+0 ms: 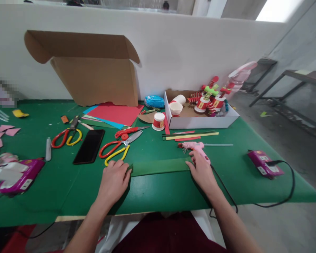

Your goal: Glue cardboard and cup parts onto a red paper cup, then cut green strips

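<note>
A wide strip of green paper point(160, 167) lies across the green table in front of me. My left hand point(116, 179) has its fingers closed on the strip's left end. At the other end, my right hand point(201, 172) pinches the strip's right edge. Just behind my right hand is a pink hot glue gun point(193, 146) with a glue stick poking out of its back. Beyond my left hand lie scissors point(119, 147) with red and yellow handles, the yellow one almost touching my knuckles.
A black phone point(89, 147), more scissors point(68, 135) and colored paper sheets point(116, 114) lie left. A white box point(200, 122) holds paper-cup figures. Thin paper strips point(192, 136) and a red paper cup point(158, 122) stand nearby. The purple power strip point(265, 164) trails a black cord.
</note>
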